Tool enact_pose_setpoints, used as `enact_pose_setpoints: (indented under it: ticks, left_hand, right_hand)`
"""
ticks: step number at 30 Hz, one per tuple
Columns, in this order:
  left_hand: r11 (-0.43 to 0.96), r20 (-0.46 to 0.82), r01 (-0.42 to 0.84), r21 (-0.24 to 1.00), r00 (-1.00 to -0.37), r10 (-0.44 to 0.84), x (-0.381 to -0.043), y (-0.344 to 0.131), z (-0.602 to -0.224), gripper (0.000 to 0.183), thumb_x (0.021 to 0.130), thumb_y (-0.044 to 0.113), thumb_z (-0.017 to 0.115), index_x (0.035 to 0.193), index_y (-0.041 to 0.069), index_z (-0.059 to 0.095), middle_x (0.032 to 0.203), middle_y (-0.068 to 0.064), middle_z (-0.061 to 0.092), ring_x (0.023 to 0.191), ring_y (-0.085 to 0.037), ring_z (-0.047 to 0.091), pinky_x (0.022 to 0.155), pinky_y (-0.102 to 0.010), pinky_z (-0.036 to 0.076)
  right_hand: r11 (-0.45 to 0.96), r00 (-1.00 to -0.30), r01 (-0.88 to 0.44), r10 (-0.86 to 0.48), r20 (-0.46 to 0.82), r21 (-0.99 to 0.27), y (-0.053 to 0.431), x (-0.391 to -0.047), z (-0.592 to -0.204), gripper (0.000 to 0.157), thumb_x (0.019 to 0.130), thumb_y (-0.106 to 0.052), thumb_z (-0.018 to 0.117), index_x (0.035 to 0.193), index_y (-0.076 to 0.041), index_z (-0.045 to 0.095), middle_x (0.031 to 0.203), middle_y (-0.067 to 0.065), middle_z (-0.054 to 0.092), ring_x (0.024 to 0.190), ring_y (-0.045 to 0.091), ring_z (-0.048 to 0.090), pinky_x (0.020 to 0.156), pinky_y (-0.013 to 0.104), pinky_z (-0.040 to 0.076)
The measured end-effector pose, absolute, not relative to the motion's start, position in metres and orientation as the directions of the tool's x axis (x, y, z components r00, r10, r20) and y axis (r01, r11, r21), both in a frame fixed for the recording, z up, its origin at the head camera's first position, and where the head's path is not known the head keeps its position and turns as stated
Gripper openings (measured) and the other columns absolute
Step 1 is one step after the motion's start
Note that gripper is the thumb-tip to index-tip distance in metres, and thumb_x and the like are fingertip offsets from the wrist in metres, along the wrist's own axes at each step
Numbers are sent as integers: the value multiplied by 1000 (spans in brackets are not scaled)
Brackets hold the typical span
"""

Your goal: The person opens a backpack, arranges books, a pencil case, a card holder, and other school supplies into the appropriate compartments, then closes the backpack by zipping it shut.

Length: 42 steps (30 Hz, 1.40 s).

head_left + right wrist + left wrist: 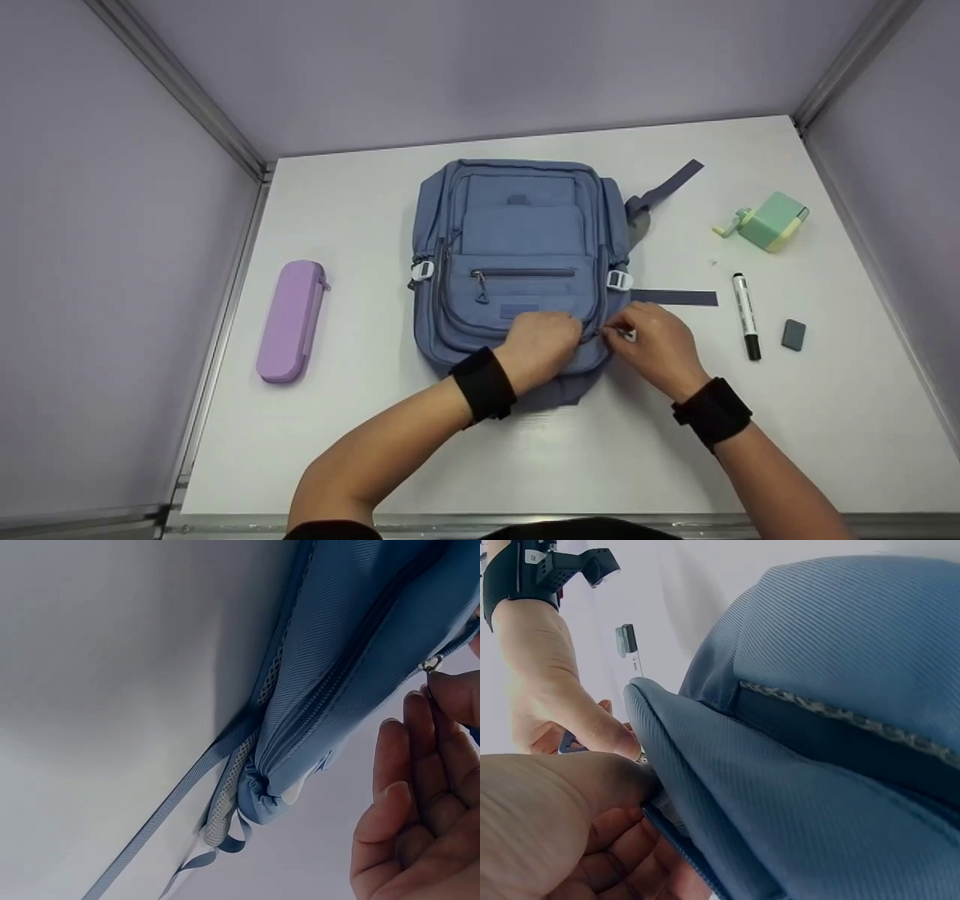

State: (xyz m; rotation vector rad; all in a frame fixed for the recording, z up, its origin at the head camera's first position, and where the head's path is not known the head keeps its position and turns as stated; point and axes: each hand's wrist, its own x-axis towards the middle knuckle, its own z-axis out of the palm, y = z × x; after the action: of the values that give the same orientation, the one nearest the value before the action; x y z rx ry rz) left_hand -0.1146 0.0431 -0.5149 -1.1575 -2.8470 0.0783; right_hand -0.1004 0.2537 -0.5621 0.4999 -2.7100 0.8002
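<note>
A blue backpack (523, 231) lies front side up in the middle of the table. My left hand (541, 346) grips fabric at the lower right edge of its front pocket; in the left wrist view the thumb presses on the fabric with fingers curled beneath it. Just to the right, my right hand (654, 349) pinches a zipper pull between thumb and forefinger. The metal zipper slider (431, 664) shows beside those fingertips in the right wrist view. Part of the pocket opening is hidden behind the left hand. A second zipper pull (481, 289) hangs from the small front zipper.
On the left lies a purple pencil case (291, 321). To the right are a green pencil sharpener (774, 221) with a crank, a black-and-white marker (746, 315) and a dark eraser (793, 334). Two straps (675, 298) extend from the backpack's right side. Walls enclose the table's back and sides.
</note>
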Motion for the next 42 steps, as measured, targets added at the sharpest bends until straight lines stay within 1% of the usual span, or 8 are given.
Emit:
enact_pose_setpoints:
  ticks: [5,11,17,21,25,29,37,42]
  left_hand:
    - [704,54,702,-108,-703,709,-115,42,-514,16,100,16,63,84,16,67,78,0,66,65,-16,65,48,-31,53]
    - [687,39,718,-108,-688,725,-115,39,-513,9,100,14,63,92,14,68,83,-1,66,70,-17,66,50,-33,54]
    - [683,49,724,-95,-682,730,-115,38,-514,7,99,12,63,94,14,68,85,-1,66,72,-18,66,50,-33,55]
    - [676,47,730,-107,-675,736,-114,38,-514,5,98,12,64,95,14,68,86,-1,66,73,-17,66,51,-32,55]
    - [669,48,737,-93,-668,742,-115,37,-515,5,98,10,65,95,13,67,86,-2,65,73,-17,66,51,-32,54]
    - [663,67,743,-85,-660,748,-113,35,-516,4,98,10,64,97,12,67,87,-3,65,73,-18,66,51,-32,54]
    - [678,77,730,-84,-674,735,-112,34,-517,10,102,10,58,110,7,64,94,-5,63,79,-19,65,53,-33,55]
    - [686,112,724,-73,-678,727,-111,34,-518,10,103,9,56,110,6,63,94,-5,62,79,-20,65,54,-33,55]
  right_hand:
    - [800,-912,-377,-233,337,-467,256,-108,-560,8,85,-9,81,89,-11,75,85,3,68,78,21,64,68,39,52]
    - [826,-923,-344,-208,324,-447,261,-123,-561,6,87,-11,81,91,-10,77,85,3,69,78,23,64,66,41,50]
    - [837,-924,-336,-204,323,-433,264,-137,-562,7,87,-11,81,91,-8,77,85,6,69,81,28,64,68,45,51]
    - [842,-927,-331,-204,316,-426,265,-143,-562,7,87,-11,81,91,-7,77,85,7,70,82,29,64,69,45,51]
    - [849,-926,-332,-212,311,-412,264,-148,-561,6,88,-12,80,91,-8,77,87,7,70,84,30,64,70,46,51]
    - [849,-924,-342,-225,310,-403,263,-151,-560,6,89,-13,79,92,-7,76,87,8,70,83,31,63,71,47,51]
    - [846,-919,-345,-216,330,-407,264,-151,-556,6,89,-12,79,91,-6,76,87,9,69,83,32,63,70,47,49]
    - [849,-913,-347,-209,349,-399,265,-148,-554,9,89,-11,79,92,-4,74,87,10,69,81,33,62,69,48,49]
